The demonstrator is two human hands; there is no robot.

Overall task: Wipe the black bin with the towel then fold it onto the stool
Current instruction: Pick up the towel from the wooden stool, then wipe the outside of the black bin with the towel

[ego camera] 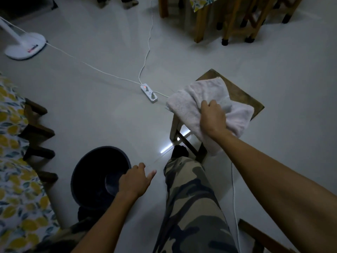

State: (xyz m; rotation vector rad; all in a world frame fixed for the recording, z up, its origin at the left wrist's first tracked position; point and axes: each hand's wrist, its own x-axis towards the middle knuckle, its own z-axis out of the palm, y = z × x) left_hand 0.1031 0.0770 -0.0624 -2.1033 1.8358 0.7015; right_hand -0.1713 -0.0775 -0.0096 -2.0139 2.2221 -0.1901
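A: Item one, the floor. What do you have on it?

B: Pale and glossy, it carries everything you see. A cloth with a lemon print hangs along your left edge, with dark furniture legs showing beside it.

A: Item two?

B: Your legs, in camouflage trousers, running up the middle between bin and stool.

A: Item three, the stool?

B: Wooden, square-topped, standing to your right front. Its far corner and right edge are bare; the rest is under the towel.

A: Item four, the bin?

B: Black, round, open-mouthed, upright on the floor at your left front, well apart from the stool.

A: Item five, the towel?

B: Pale, bunched and loosely doubled, lying on the stool top. Its near end hangs off the stool's front edge.

A: Item six, your hands?

B: Your right hand sits on the towel, fingers curled shut around a fold of it. Your left hand is at the bin's right rim; the thumb sticks out free, the fingers bend over the rim, but you cannot tell whether they grip it.

A: Smaller lots?

B: A white fan base far left, and a white power strip with a red light, between fan and stool, its cords trailing off across the floor.
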